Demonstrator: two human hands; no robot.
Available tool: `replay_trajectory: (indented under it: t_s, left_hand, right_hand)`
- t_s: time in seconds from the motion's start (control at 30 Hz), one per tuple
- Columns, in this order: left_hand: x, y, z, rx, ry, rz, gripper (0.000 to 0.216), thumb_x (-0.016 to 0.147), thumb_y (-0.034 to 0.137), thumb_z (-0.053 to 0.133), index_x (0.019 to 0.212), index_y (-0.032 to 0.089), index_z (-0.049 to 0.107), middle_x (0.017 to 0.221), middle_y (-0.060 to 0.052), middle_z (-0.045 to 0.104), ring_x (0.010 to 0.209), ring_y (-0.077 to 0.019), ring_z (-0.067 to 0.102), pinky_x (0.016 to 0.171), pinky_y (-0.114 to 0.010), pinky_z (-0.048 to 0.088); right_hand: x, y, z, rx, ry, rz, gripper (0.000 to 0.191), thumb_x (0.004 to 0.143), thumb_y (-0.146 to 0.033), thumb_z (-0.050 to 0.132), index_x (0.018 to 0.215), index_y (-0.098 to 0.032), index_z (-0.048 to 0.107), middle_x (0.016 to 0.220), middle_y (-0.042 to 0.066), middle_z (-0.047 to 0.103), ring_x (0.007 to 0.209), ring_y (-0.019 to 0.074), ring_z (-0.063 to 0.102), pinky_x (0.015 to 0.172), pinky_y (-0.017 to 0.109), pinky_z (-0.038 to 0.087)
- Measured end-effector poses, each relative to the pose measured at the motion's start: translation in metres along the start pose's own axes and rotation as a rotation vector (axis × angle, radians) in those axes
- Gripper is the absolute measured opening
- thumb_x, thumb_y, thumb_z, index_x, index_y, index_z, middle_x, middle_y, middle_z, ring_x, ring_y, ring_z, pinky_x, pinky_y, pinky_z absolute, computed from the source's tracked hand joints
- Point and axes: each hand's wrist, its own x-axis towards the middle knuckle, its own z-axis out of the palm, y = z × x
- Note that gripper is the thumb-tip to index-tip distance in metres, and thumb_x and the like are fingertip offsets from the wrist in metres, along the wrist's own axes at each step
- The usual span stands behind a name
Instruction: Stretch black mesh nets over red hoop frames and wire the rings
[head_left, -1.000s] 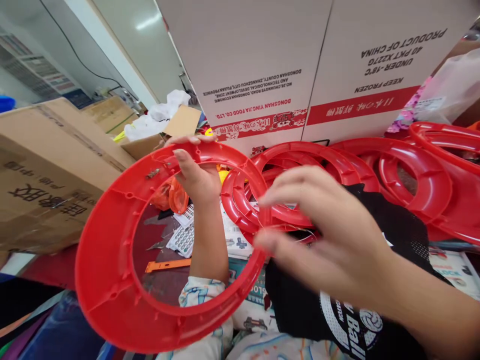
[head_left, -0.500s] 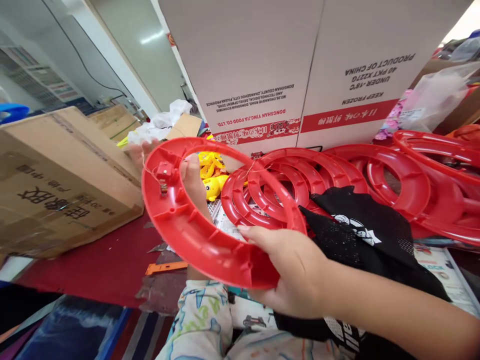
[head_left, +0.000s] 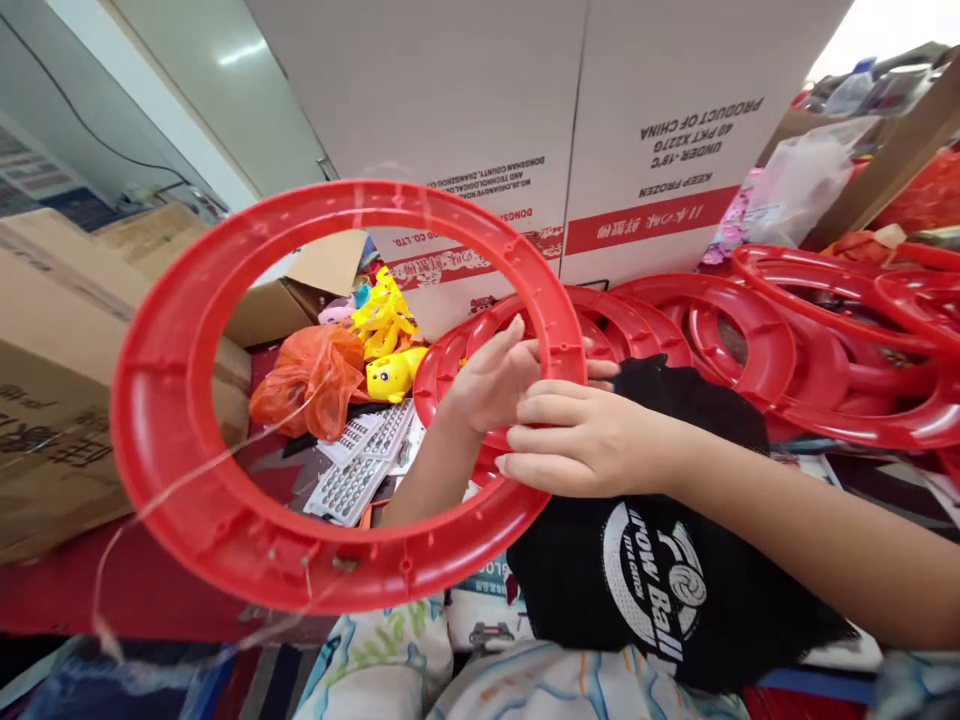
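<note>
A red plastic ring (head_left: 157,400) with a ribbed channel is held up in front of me, its hollow side facing me. My right hand (head_left: 581,440) is closed over the ring's right side, fingers bent around the rim. Through the ring's opening comes my left hand (head_left: 495,385), thumb raised, with its fingers passing behind the same right side and their tips showing beyond it. A thin pale wire (head_left: 112,540) dangles in a loop off the lower left of the ring. More red rings (head_left: 675,330) lie stacked behind my hands.
A tall white carton (head_left: 465,90) stands behind. To the left are a brown box (head_left: 52,330), an orange plastic bag (head_left: 315,375), a yellow toy (head_left: 394,375) and grey trays of small round pieces (head_left: 349,485). A black printed cloth (head_left: 652,580) lies by my lap.
The ring has swung up and left and now faces me more fully. My left hand has shifted from its far left side to the right side, next to my right hand.
</note>
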Motion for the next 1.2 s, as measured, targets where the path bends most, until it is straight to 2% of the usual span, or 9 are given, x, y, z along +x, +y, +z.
replay_trajectory:
  t_s: [0.1, 0.2, 0.33, 0.4, 0.6, 0.77, 0.83, 1.03, 1.2]
  left_hand:
    - [0.002, -0.012, 0.015, 0.026, -0.009, -0.014, 0.048, 0.08, 0.069, 0.048, 0.09, 0.024, 0.061, 0.084, -0.01, 0.07, 0.104, -0.0325, 0.067, 0.097, -0.051, 0.051]
    - [0.008, -0.014, 0.01, 0.076, 0.158, 0.078, 0.035, 0.078, 0.058, 0.058, 0.091, 0.026, 0.058, 0.082, -0.007, 0.065, 0.096, -0.0287, 0.066, 0.095, -0.045, 0.05]
    - [0.016, 0.001, -0.021, 0.011, 0.493, 0.372, 0.012, 0.089, 0.04, 0.046, 0.093, 0.03, 0.052, 0.08, -0.001, 0.058, 0.071, -0.02, 0.057, 0.077, -0.037, 0.047]
    - [0.015, 0.013, -0.037, -0.104, 0.561, 0.552, 0.019, 0.098, 0.028, 0.03, 0.09, 0.03, 0.047, 0.07, 0.002, 0.051, 0.062, -0.0165, 0.047, 0.072, -0.034, 0.043]
    - [-0.001, 0.042, -0.054, -0.205, 0.703, 0.774, 0.043, 0.106, 0.036, 0.001, 0.089, 0.025, 0.039, 0.06, 0.006, 0.036, 0.049, -0.0119, 0.03, 0.056, -0.03, 0.023]
    - [-0.015, 0.047, -0.058, -0.199, 0.627, 0.901, 0.049, 0.103, 0.045, -0.002, 0.091, 0.025, 0.04, 0.062, 0.004, 0.036, 0.051, -0.0127, 0.031, 0.055, -0.03, 0.024]
    - [-0.019, 0.045, -0.064, -0.177, 0.59, 0.948, 0.05, 0.102, 0.049, 0.0, 0.093, 0.025, 0.043, 0.065, 0.004, 0.037, 0.054, -0.0124, 0.033, 0.055, -0.03, 0.025]
    - [-0.024, 0.039, -0.087, -0.199, 0.628, 0.94, 0.053, 0.103, 0.047, -0.001, 0.09, 0.025, 0.045, 0.067, 0.002, 0.036, 0.061, -0.0142, 0.031, 0.067, -0.032, 0.03]
    - [-0.023, 0.031, -0.095, -0.216, 0.63, 0.956, 0.045, 0.106, 0.045, 0.014, 0.09, 0.025, 0.05, 0.07, -0.002, 0.034, 0.103, -0.0152, 0.041, 0.088, -0.033, 0.031]
  right_hand:
    - [-0.004, 0.002, 0.005, -0.035, 0.018, -0.041, 0.019, 0.093, -0.014, 0.051, 0.082, -0.023, 0.064, 0.074, -0.005, 0.066, 0.079, 0.0118, 0.057, 0.096, 0.031, 0.049]
    - [-0.015, 0.011, 0.012, -0.097, 0.062, -0.047, 0.023, 0.093, -0.013, 0.049, 0.086, -0.028, 0.066, 0.087, -0.006, 0.071, 0.09, 0.0135, 0.059, 0.098, 0.038, 0.046]
    - [-0.025, 0.014, 0.012, -0.053, -0.087, 0.17, 0.025, 0.094, -0.016, 0.047, 0.106, -0.028, 0.066, 0.125, 0.002, 0.066, 0.117, 0.024, 0.055, 0.095, 0.047, 0.046]
    - [-0.021, 0.004, 0.008, 0.06, -0.137, 0.268, 0.027, 0.092, -0.02, 0.051, 0.115, -0.023, 0.064, 0.131, 0.009, 0.062, 0.12, 0.0296, 0.053, 0.093, 0.051, 0.047]
    - [0.005, -0.065, 0.01, 0.345, -0.169, 0.235, 0.023, 0.093, -0.03, 0.054, 0.105, -0.017, 0.068, 0.11, 0.006, 0.069, 0.099, 0.0231, 0.06, 0.08, 0.039, 0.05]
    - [0.007, -0.087, 0.028, 0.335, -0.004, 0.252, 0.021, 0.093, -0.017, 0.053, 0.078, -0.017, 0.068, 0.083, 0.003, 0.07, 0.082, 0.0172, 0.061, 0.071, 0.033, 0.046]
    - [0.008, -0.079, 0.029, 0.427, 0.034, 0.391, 0.023, 0.095, -0.022, 0.052, 0.08, -0.016, 0.068, 0.077, 0.003, 0.069, 0.077, 0.0151, 0.06, 0.07, 0.032, 0.046]
    - [0.029, -0.036, 0.025, 1.026, 0.163, 1.185, 0.032, 0.091, -0.037, 0.06, 0.067, -0.016, 0.059, 0.055, -0.005, 0.053, 0.051, 0.0056, 0.044, 0.052, 0.022, 0.038]
    - [0.027, 0.008, 0.032, 1.318, 0.364, 1.434, 0.031, 0.09, -0.039, 0.063, 0.073, -0.016, 0.052, 0.063, -0.004, 0.056, 0.044, 0.0033, 0.045, 0.044, 0.02, 0.032]
